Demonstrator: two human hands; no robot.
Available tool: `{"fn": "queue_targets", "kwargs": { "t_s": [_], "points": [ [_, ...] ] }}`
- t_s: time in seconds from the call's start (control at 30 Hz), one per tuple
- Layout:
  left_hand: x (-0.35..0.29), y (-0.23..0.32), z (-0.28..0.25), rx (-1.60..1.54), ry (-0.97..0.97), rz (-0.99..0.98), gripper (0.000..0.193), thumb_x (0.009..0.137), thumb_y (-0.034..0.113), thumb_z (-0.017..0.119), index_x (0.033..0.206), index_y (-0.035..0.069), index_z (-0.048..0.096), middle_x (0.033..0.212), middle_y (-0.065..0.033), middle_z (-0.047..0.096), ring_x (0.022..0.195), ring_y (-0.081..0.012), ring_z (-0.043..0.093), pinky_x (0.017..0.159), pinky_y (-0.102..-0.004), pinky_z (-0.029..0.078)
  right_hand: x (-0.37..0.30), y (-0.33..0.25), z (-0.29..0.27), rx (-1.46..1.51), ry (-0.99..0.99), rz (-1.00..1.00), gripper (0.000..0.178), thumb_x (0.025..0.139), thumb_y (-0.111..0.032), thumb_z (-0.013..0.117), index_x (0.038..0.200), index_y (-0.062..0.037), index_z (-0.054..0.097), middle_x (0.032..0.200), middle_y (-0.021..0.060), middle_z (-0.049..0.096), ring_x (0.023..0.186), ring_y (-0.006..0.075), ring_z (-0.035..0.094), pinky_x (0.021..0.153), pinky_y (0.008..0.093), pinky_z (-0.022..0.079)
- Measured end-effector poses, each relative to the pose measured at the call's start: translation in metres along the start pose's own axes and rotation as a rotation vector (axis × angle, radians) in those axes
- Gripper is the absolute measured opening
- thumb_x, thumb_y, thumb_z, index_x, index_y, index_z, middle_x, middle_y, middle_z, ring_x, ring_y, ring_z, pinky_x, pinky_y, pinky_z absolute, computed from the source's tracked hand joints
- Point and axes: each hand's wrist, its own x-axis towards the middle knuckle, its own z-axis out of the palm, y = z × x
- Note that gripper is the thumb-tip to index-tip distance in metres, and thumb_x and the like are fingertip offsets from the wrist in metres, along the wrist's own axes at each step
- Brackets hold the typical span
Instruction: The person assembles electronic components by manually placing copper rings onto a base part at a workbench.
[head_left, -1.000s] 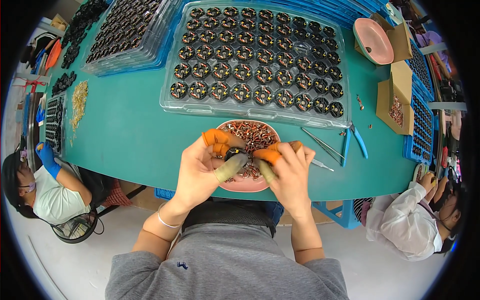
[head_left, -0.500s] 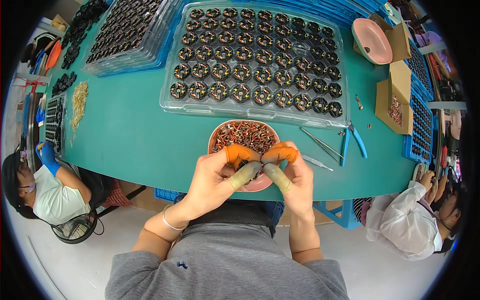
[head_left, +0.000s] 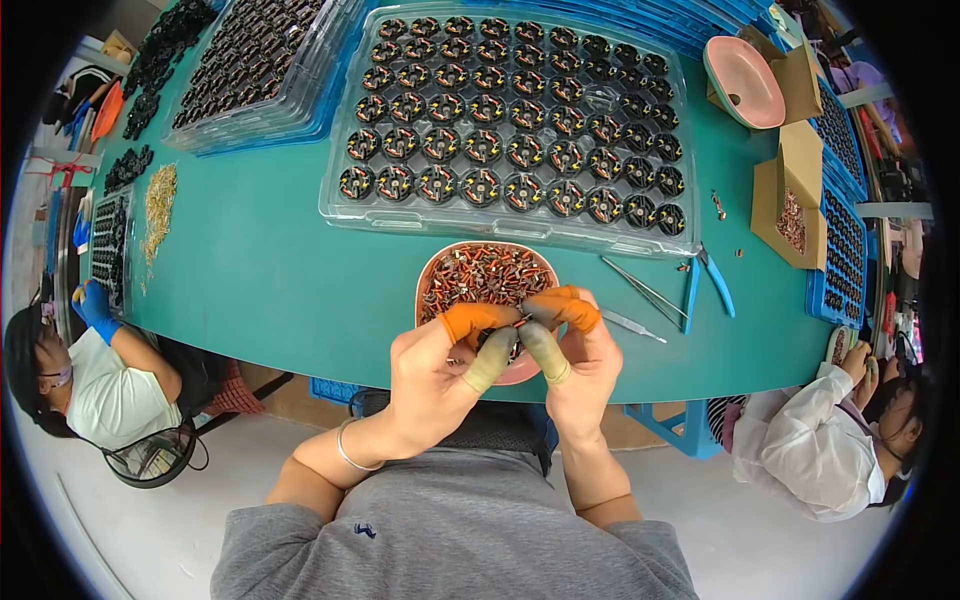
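A green surface [head_left: 260, 270] stretches before you, with one clear tray [head_left: 345, 208] set beyond your left hand [head_left: 430, 380] and right hand [head_left: 585, 375]; nine black discs [head_left: 480, 186] fill its nearest row. One tray stack [head_left: 225, 130] stands to the upper left, bearing discs too crowded to count. Of two pink bowls, the filled bowl [head_left: 522, 372] sits directly beneath your fingers, while the other bowl [head_left: 750, 85] rests well apart at the far right. One cardboard box [head_left: 768, 205] stands open near that second bowl.

Your hands meet above the near half of the filled bowl, one black part [head_left: 485, 338] between them, mostly hidden. Your left hand grasps it, forefinger and thumb curled around it. Your right hand is nearly closed, thumb and forefinger drawn together beside the part; whether they pinch anything cannot be told. Orange covers [head_left: 465, 322] sheathe your forefingers, pale covers [head_left: 488, 365] your thumbs. Smallest are the red-brown pieces [head_left: 490, 275] heaped in the filled bowl, too many to count.
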Motion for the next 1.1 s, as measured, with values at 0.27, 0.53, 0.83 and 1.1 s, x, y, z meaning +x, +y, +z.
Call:
{"fn": "queue_targets", "kwargs": {
  "t_s": [0.27, 0.53, 0.83, 1.1],
  "points": [
    [0.001, 0.003, 0.005, 0.209, 0.112, 0.2, 0.018, 0.081, 0.0, 0.068, 0.098, -0.002, 0.065, 0.079, -0.0053, 0.067, 0.059, -0.0075, 0.059, 0.053, -0.0198, 0.045, -0.007, 0.01, 0.0, -0.391, 0.058, -0.281, 0.022, 0.077, 0.0, 0.071, 0.098, 0.0015, 0.065, 0.101, 0.0092, 0.059, 0.086, 0.0156, 0.056, 0.077, 0.027, 0.045],
    [0.0, 0.003, 0.0, 0.045, 0.003, 0.051, 0.017, 0.086, 0.001, 0.063, 0.103, -0.003, 0.062, 0.084, -0.0056, 0.066, 0.067, -0.0083, 0.061, 0.056, -0.0215, 0.051, 0.001, 0.006, 0.001, -0.08, -0.005, -0.139, 0.021, 0.078, 0.004, 0.067, 0.099, 0.0032, 0.063, 0.103, 0.0099, 0.058, 0.088, 0.0158, 0.054, 0.076, 0.0284, 0.045],
    [0.0, 0.002, -0.004, -0.311, -0.087, -0.17, 0.018, 0.091, 0.003, 0.059, 0.106, -0.005, 0.059, 0.094, -0.009, 0.065, 0.075, -0.0129, 0.063, 0.058, -0.026, 0.058, 0.003, -0.007, -0.022, -0.419, -0.134, -0.203, 0.022, 0.076, 0.0, 0.072, 0.096, 0.0033, 0.064, 0.099, 0.0111, 0.061, 0.086, 0.0172, 0.057, 0.076, 0.0278, 0.046],
    [0.002, 0.002, -0.004, 0.224, -0.056, 0.187, 0.02, 0.087, 0.005, 0.065, 0.105, -0.002, 0.061, 0.084, -0.0048, 0.067, 0.067, -0.0087, 0.065, 0.056, -0.0219, 0.051, 0.002, -0.005, -0.017, -0.331, -0.115, -0.21, 0.017, 0.079, 0.001, 0.07, 0.094, 0.004, 0.062, 0.094, 0.0104, 0.059, 0.081, 0.0162, 0.056, 0.07, 0.0264, 0.047]
  ]
}}
